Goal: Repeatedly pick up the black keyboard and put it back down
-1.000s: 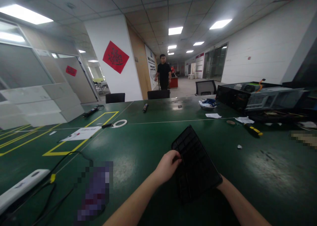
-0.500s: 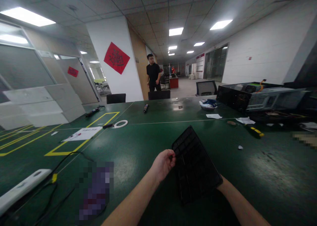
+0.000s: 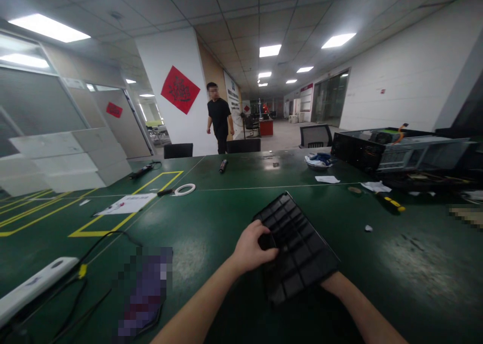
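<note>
A black rectangular tray point(image 3: 298, 243), divided into several square compartments, is held tilted above the green table. My left hand point(image 3: 252, 246) is at its left edge, fingers curled and thumb reaching over the compartments. Between thumb and fingers the area is dark, and I cannot make out any small item there. From the lower right, my right hand point(image 3: 332, 282) supports the tray; its fingers are hidden underneath. What the compartments contain, if anything, is too dark to see.
An open computer case point(image 3: 400, 150) stands at the far right, near a yellow-black screwdriver point(image 3: 390, 201). A tape roll point(image 3: 184, 189) and paper sheet point(image 3: 128, 204) lie to the left. A white power strip point(image 3: 39, 286) is at lower left. A person point(image 3: 219, 117) is beyond the table.
The tray has tilted so that its compartments show more clearly. My left hand has moved further over it, thumb now across the compartments. The person in the background has shifted left and nearer.
</note>
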Demonstrator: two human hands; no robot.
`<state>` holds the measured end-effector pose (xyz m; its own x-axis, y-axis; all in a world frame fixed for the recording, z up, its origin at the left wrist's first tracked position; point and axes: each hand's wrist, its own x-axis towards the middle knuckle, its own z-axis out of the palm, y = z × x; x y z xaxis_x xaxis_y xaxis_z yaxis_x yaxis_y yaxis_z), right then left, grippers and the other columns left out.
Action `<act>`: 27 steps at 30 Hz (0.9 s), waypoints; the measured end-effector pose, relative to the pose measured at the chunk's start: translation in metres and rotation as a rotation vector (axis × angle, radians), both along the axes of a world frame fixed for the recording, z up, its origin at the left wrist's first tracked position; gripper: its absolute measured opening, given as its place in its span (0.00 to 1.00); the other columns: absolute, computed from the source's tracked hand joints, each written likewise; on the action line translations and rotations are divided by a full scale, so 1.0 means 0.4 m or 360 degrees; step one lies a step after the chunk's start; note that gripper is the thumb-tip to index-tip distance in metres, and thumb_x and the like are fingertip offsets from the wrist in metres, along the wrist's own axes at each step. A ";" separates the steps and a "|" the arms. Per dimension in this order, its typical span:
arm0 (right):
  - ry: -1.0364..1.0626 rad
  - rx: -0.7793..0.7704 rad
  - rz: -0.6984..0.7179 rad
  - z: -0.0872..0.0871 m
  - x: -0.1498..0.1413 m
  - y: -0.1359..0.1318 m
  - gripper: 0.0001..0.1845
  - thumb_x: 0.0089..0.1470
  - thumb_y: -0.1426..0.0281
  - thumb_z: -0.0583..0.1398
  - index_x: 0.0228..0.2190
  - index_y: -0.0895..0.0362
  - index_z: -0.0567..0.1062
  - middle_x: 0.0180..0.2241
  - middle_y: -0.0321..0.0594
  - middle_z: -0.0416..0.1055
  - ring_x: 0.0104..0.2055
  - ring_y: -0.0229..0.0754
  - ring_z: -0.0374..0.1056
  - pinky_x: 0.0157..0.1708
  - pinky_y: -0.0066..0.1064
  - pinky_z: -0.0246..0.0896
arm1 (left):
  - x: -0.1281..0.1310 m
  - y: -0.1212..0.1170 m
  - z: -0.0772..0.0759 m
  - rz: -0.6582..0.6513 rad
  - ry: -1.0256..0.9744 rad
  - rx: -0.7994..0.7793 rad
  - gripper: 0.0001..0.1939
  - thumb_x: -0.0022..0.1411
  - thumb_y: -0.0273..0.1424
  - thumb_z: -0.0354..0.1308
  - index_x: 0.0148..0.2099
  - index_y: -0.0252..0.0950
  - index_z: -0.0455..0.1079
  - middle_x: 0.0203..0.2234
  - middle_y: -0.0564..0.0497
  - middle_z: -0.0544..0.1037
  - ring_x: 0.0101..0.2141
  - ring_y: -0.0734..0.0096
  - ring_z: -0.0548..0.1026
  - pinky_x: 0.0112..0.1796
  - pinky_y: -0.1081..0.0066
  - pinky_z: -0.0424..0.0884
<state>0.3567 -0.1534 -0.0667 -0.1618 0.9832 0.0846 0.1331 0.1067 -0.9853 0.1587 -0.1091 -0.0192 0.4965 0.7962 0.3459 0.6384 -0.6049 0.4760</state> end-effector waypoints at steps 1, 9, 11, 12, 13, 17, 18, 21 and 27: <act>-0.0087 0.0035 0.0025 0.007 0.001 -0.001 0.22 0.40 0.63 0.60 0.40 0.53 0.70 0.44 0.42 0.67 0.52 0.47 0.56 0.54 0.45 0.49 | -0.020 0.024 0.011 0.0116 0.0009 0.0045 0.14 0.45 0.35 0.59 0.35 0.34 0.69 0.31 0.50 0.67 0.35 0.69 0.68 0.36 0.72 0.64; -0.0507 -0.0103 0.0126 0.020 0.013 -0.009 0.26 0.43 0.67 0.59 0.46 0.44 0.63 0.53 0.34 0.52 0.55 0.42 0.51 0.55 0.40 0.48 | -0.366 0.273 0.110 0.1481 0.0564 -0.0171 0.23 0.50 0.47 0.49 0.32 0.30 0.71 0.35 0.39 0.73 0.37 0.55 0.71 0.34 0.65 0.66; -0.0489 -0.0121 0.0131 0.019 0.010 -0.008 0.26 0.43 0.66 0.58 0.46 0.44 0.63 0.52 0.34 0.53 0.54 0.42 0.52 0.54 0.39 0.48 | -0.447 0.298 0.110 0.1722 0.0626 -0.0259 0.26 0.49 0.48 0.50 0.35 0.28 0.71 0.38 0.35 0.73 0.40 0.49 0.70 0.35 0.61 0.66; -0.0484 -0.0130 0.0131 0.018 0.008 -0.007 0.26 0.43 0.66 0.58 0.46 0.44 0.63 0.52 0.34 0.53 0.54 0.42 0.52 0.54 0.39 0.49 | -0.480 0.305 0.105 0.1804 0.0631 -0.0291 0.28 0.49 0.48 0.50 0.37 0.27 0.71 0.40 0.33 0.72 0.41 0.46 0.70 0.35 0.59 0.66; -0.0486 -0.0131 0.0130 0.017 0.006 -0.006 0.25 0.43 0.66 0.59 0.46 0.44 0.63 0.52 0.34 0.53 0.54 0.42 0.52 0.54 0.39 0.48 | -0.507 0.308 0.098 0.1862 0.0628 -0.0325 0.28 0.48 0.48 0.50 0.38 0.26 0.71 0.41 0.32 0.71 0.41 0.45 0.69 0.35 0.58 0.66; -0.0516 -0.0063 0.0103 0.015 0.003 -0.002 0.26 0.40 0.69 0.60 0.45 0.45 0.65 0.50 0.34 0.56 0.54 0.41 0.52 0.56 0.39 0.45 | -0.569 0.315 0.062 0.1986 0.0615 -0.0490 0.27 0.48 0.47 0.51 0.38 0.27 0.71 0.43 0.33 0.71 0.43 0.46 0.69 0.36 0.60 0.67; -0.0512 -0.0072 0.0103 0.016 0.003 -0.001 0.26 0.41 0.69 0.60 0.44 0.44 0.65 0.50 0.33 0.56 0.54 0.41 0.52 0.56 0.38 0.45 | -0.574 0.317 0.057 0.2000 0.0615 -0.0515 0.26 0.48 0.47 0.51 0.38 0.28 0.71 0.44 0.33 0.71 0.43 0.47 0.69 0.36 0.60 0.67; -0.0492 -0.0135 0.0113 0.022 0.006 -0.004 0.25 0.42 0.67 0.59 0.45 0.43 0.64 0.51 0.33 0.55 0.54 0.40 0.52 0.55 0.38 0.47 | -0.573 0.323 0.056 0.2033 0.0597 -0.0472 0.27 0.48 0.47 0.51 0.40 0.27 0.70 0.44 0.32 0.70 0.43 0.45 0.69 0.35 0.58 0.68; -0.0517 -0.0135 0.0129 0.031 0.009 -0.013 0.25 0.42 0.66 0.60 0.45 0.45 0.65 0.51 0.34 0.55 0.55 0.41 0.51 0.56 0.38 0.46 | -0.584 0.288 0.069 0.1624 0.0538 -0.0367 0.17 0.50 0.32 0.47 0.35 0.25 0.70 0.39 0.29 0.72 0.43 0.45 0.70 0.40 0.58 0.65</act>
<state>0.3605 -0.1585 -0.0541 -0.2449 0.9673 -0.0657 0.4355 0.0492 -0.8988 -0.0748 0.0061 0.0084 -0.3912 0.9142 0.1063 0.9065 0.3628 0.2159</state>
